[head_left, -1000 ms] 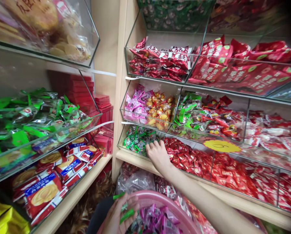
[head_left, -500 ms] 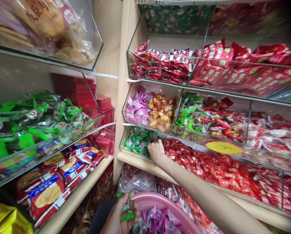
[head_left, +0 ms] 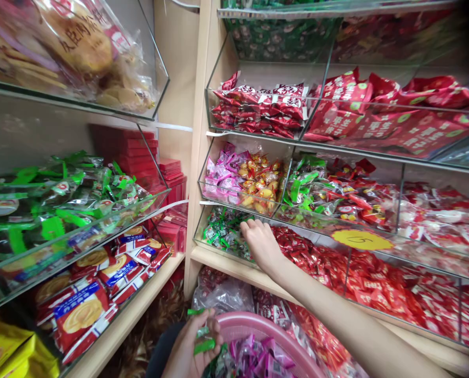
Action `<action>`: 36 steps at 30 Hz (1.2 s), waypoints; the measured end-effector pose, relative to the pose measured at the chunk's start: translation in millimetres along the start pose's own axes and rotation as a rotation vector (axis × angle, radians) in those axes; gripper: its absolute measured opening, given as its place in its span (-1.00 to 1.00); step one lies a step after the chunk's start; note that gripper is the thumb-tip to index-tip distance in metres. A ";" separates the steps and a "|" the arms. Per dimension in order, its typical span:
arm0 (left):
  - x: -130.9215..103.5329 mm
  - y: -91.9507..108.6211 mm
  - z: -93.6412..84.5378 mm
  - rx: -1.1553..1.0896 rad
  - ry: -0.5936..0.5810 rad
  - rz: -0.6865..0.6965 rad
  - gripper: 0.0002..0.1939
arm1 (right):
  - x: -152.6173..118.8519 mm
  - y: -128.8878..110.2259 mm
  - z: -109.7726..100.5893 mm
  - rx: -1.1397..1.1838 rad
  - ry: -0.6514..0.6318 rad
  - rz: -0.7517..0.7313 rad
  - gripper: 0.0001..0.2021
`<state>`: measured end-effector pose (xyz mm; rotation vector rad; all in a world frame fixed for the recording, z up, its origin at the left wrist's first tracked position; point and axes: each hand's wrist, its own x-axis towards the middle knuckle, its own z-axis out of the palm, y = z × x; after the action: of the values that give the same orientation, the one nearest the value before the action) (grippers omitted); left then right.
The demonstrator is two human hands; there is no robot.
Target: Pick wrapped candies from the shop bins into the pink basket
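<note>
My left hand [head_left: 197, 341] is closed around a candy in a clear wrapper with green ends [head_left: 204, 345], beside the rim of a pink basin [head_left: 258, 321]. Purple-wrapped candies [head_left: 254, 354] lie in the basin, with some green ones near my fingers. My right hand [head_left: 261, 242] is over the lowest shelf, fingers curled down at the front of a glass bin of small green-wrapped candies [head_left: 221, 228]. Its fingertips are turned away, so anything in them is hidden. Red-wrapped candies [head_left: 297, 244] fill the compartment just right of that hand.
Above are glass bins with pink candies [head_left: 224, 168], gold candies [head_left: 260, 178] and red packets [head_left: 254, 107]. A yellow price tag [head_left: 361, 240] sticks to the glass front. At left stand bins of green-ended packets [head_left: 69, 189] and biscuit packs [head_left: 81, 310]. A clear plastic bag [head_left: 222, 294] lies behind the basin.
My right hand has risen slightly and shifted right, drawing back from the green candies toward the bin's front. My left hand stays by the basin with its candy. The view has shifted slightly.
</note>
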<state>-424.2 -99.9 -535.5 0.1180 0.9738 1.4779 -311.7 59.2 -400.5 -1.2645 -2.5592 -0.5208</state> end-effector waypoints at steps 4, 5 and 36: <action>2.4 19.1 19.0 0.015 0.003 0.012 -0.73 | -18.4 7.4 -16.1 0.634 -0.191 -0.066 -0.70; 1.5 23.7 24.6 0.020 -0.024 0.030 -0.70 | -22.1 8.1 -18.6 0.757 -0.257 -0.083 -0.69; 11.7 -10.5 9.8 -0.054 -0.122 -0.131 -0.66 | -44.9 -36.4 22.8 1.011 -0.521 -0.242 -0.72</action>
<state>-412.5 -86.7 -541.3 0.1019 0.8273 1.3596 -315.3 16.1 -445.1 -0.7470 -2.6938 1.0889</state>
